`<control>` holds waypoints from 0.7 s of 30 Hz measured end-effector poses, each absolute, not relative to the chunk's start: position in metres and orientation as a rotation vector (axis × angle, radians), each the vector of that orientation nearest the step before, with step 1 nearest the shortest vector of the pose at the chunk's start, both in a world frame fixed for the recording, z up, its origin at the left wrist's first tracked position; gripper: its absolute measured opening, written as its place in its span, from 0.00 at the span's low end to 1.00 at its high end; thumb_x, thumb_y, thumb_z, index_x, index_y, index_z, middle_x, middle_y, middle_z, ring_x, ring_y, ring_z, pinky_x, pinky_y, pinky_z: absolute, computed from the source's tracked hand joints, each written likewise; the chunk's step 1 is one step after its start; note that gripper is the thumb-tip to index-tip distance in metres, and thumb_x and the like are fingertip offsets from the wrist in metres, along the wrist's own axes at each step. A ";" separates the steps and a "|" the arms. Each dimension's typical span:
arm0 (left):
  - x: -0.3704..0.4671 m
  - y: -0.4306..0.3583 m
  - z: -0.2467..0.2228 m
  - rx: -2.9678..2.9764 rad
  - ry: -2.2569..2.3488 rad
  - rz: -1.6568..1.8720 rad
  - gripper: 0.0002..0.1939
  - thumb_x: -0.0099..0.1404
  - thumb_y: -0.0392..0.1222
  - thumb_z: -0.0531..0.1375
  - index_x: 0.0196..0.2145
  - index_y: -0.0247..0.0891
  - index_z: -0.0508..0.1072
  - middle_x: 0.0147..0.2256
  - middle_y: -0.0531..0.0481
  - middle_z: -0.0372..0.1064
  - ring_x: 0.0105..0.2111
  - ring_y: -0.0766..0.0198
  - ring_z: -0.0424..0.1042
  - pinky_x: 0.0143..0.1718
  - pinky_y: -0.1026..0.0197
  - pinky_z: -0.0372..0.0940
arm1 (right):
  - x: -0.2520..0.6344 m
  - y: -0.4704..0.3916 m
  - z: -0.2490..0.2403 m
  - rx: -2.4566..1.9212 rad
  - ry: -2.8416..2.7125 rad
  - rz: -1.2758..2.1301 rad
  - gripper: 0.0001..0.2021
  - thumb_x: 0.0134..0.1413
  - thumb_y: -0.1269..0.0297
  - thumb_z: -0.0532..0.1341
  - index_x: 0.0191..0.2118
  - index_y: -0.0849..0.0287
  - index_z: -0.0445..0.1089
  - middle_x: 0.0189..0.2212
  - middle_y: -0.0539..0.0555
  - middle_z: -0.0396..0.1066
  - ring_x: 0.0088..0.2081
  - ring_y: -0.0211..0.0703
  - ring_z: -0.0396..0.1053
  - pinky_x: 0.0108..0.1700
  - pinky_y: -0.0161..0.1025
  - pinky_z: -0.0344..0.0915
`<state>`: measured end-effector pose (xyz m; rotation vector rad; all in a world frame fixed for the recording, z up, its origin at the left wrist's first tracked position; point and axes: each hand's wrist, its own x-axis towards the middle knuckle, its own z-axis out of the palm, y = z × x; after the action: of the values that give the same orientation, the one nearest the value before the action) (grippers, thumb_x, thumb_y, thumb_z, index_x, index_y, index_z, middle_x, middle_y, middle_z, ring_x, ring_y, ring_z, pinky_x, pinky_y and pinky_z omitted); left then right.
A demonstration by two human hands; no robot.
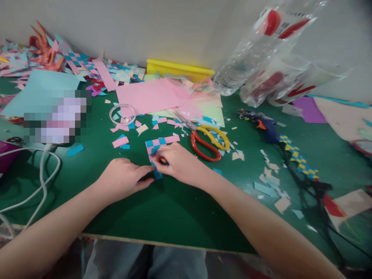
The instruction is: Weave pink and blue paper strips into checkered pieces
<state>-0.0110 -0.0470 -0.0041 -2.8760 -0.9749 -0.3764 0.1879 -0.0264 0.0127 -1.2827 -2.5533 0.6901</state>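
Note:
A small piece of woven paper strips (pixel 162 141), pink and blue in a checked pattern, lies on the green table before me. It forms a corner, with one arm pointing right and the other toward me. My left hand (pixel 124 176) pinches the near blue end between thumb and fingers. My right hand (pixel 171 161) has its fingers bent together over the near arm of the weave and partly hides it. Scissors (pixel 193 130) with one red and one yellow handle rest just beyond my right hand. A white tape ring (pixel 110 114) lies farther off to the left.
Pink paper sheets (pixel 145 97) and paper scraps cover the back. A pixelated phone-like object (pixel 62 120) with a white cable (pixel 43 182) is at left. On the right are a glue gun (pixel 267 130), a plastic bottle (pixel 244 58) and wrapped cups (pixel 308 81).

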 end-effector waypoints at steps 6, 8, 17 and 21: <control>-0.011 -0.048 -0.001 -2.825 -0.907 -0.398 0.10 0.61 0.47 0.61 0.38 0.41 0.75 0.18 0.58 0.71 0.16 0.62 0.68 0.20 0.61 0.51 | 0.189 -0.025 0.015 -1.292 -2.544 0.777 0.06 0.55 0.71 0.57 0.29 0.62 0.69 0.26 0.49 0.65 0.30 0.36 0.59 0.38 0.37 0.52; -0.011 -0.048 0.000 -2.812 -0.884 -0.413 0.10 0.61 0.47 0.61 0.38 0.41 0.75 0.18 0.58 0.71 0.16 0.63 0.67 0.20 0.61 0.52 | 0.189 -0.024 0.016 -1.303 -2.532 0.809 0.05 0.55 0.71 0.58 0.29 0.62 0.69 0.26 0.49 0.65 0.29 0.35 0.59 0.38 0.37 0.52; -0.012 -0.048 -0.001 -2.823 -0.946 -0.351 0.11 0.62 0.48 0.59 0.41 0.44 0.74 0.18 0.58 0.71 0.17 0.62 0.68 0.19 0.61 0.52 | 0.188 -0.025 0.018 -1.264 -2.622 0.697 0.07 0.57 0.70 0.56 0.30 0.63 0.69 0.25 0.49 0.65 0.29 0.36 0.59 0.37 0.38 0.51; -0.011 -0.048 -0.002 -2.822 -0.995 -0.282 0.12 0.63 0.49 0.57 0.41 0.44 0.75 0.17 0.56 0.69 0.17 0.62 0.69 0.19 0.62 0.51 | 0.187 -0.026 0.018 -1.255 -2.660 0.599 0.07 0.58 0.69 0.55 0.31 0.63 0.69 0.25 0.50 0.66 0.31 0.38 0.60 0.37 0.39 0.51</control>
<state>-0.0110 -0.0479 -0.0018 -2.8220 -0.9945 -0.2819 0.1874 -0.0258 0.0180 -1.2545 -2.6604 0.5992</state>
